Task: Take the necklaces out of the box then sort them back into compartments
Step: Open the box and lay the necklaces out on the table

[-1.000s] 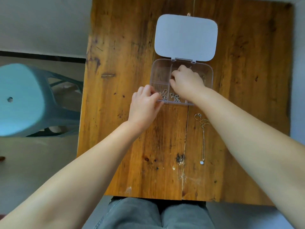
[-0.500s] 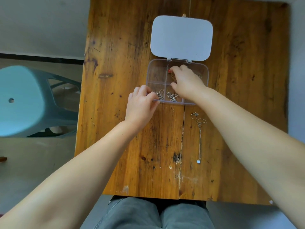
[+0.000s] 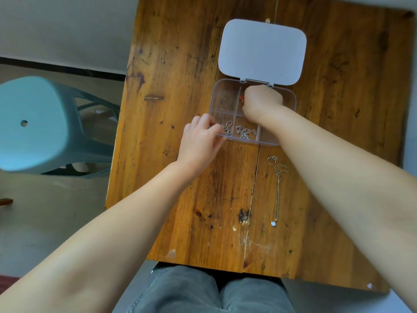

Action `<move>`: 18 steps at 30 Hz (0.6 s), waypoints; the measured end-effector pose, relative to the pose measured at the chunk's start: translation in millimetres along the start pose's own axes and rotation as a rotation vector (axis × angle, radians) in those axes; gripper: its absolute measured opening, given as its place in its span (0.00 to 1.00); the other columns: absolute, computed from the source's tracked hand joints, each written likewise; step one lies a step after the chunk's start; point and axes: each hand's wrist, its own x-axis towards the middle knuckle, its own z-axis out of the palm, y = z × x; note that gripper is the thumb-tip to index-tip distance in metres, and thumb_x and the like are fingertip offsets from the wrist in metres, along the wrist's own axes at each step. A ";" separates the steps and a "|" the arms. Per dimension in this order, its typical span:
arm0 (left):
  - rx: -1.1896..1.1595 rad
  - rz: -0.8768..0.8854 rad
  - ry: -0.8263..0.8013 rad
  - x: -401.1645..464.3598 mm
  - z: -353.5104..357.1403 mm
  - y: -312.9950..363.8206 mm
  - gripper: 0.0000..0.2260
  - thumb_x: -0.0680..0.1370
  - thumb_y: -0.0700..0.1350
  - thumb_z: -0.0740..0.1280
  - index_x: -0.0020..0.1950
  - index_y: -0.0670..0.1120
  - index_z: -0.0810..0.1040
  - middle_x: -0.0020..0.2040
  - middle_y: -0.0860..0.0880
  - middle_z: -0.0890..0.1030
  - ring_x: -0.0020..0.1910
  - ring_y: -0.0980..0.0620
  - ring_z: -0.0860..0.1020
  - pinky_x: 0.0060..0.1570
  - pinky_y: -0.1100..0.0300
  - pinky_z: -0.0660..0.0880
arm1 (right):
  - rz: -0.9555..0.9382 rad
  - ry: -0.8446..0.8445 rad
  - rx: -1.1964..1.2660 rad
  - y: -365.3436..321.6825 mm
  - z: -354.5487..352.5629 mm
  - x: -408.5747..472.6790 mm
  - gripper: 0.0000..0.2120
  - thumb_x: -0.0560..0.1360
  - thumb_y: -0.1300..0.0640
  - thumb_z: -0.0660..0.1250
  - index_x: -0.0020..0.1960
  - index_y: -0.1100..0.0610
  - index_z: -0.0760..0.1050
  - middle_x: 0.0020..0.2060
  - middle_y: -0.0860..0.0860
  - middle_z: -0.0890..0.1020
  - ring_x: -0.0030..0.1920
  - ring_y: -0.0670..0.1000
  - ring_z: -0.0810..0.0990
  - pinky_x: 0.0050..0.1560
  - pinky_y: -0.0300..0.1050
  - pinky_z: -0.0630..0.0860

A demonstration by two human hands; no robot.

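Moved: right hand [image 3: 262,101] has reached deeper into the far middle compartment of the box [image 3: 291,102].
Near surface [image 3: 203,211]: one necklace [image 3: 277,188] lies out.
Left hand [image 3: 200,141]: grip pinches the near-left box edge.
Near compartments: two chains [image 3: 237,131].
Right grip: curled, cannot tell around what; something red [image 3: 242,98] beside it.
Risk: chains snagging, tangling.

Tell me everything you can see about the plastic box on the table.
The box is clear plastic with rounded corners, split into compartments, its white lid hinged open flat behind it. It sits on the wooden table. Two near compartments hold silver chains. The left hand grips its near left corner; the right hand reaches into a far compartment, beside something red.
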 end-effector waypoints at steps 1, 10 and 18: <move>0.001 -0.001 -0.003 -0.3 -0.3 0.4 0.05 0.75 0.44 0.68 0.47 0.43 0.79 0.47 0.43 0.75 0.47 0.43 0.71 0.44 0.55 0.63 | -0.020 -0.007 0.040 1.7 -1.3 -0.3 0.06 0.76 0.64 0.61 0.41 0.60 0.72 0.33 0.53 0.71 0.36 0.55 0.71 0.33 0.45 0.67; -0.375 -0.072 0.156 -3.3 -20.8 36.5 0.08 0.77 0.41 0.64 0.54 0.42 0.78 0.51 0.46 0.79 0.52 0.47 0.74 0.51 0.55 0.71 | -0.122 -0.211 1.488 47.8 -42.7 -68.0 0.06 0.75 0.60 0.66 0.40 0.55 0.73 0.39 0.51 0.86 0.45 0.51 0.85 0.48 0.45 0.81; -1.467 -0.329 -0.424 -11.0 -35.9 113.9 0.15 0.74 0.39 0.61 0.61 0.44 0.73 0.55 0.41 0.78 0.57 0.45 0.77 0.63 0.50 0.71 | -0.099 -0.151 1.809 72.9 -23.9 -151.6 0.05 0.77 0.62 0.62 0.42 0.58 0.72 0.45 0.55 0.85 0.45 0.53 0.85 0.42 0.41 0.80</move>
